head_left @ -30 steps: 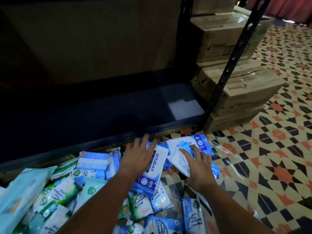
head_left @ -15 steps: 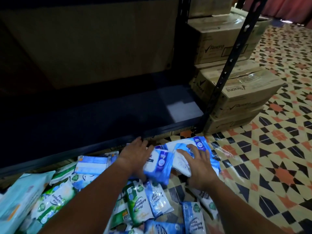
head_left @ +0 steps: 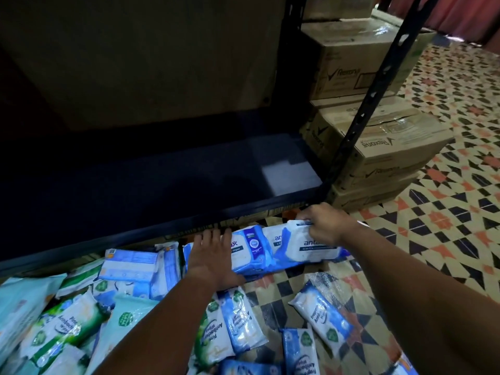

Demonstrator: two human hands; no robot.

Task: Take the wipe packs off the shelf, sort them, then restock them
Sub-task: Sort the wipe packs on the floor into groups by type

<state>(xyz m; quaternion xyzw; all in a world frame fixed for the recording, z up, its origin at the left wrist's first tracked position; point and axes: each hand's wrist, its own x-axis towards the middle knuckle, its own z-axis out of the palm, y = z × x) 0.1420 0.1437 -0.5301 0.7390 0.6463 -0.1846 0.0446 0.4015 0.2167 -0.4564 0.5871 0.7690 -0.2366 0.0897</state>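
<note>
So in the last second my right hand [head_left: 328,226] slid off toward 1 o'clock and now pinches the top edge of a blue-and-white antibacterial wipe pack [head_left: 305,246], while my left hand [head_left: 213,255] lies flat and relaxed on the blue pack [head_left: 250,249] touching it, so the blues look grouped just below the bare dark metal shelf [head_left: 162,185]. Green-and-white packs [head_left: 65,328] crowd 8 o'clock, loose ones litter the patterned tile floor [head_left: 446,239], and brown cardboard boxes [head_left: 384,147] sit beside the shelf post at 1 o'clock.

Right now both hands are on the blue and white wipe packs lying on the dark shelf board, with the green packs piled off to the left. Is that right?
Not quite. The blue and white wipe packs lie on the tiled floor in front of the shelf board, not on it. The rest holds: the left hand presses one pack, the right hand pinches another, and the green packs lie to the left. The head view shows this.
</note>
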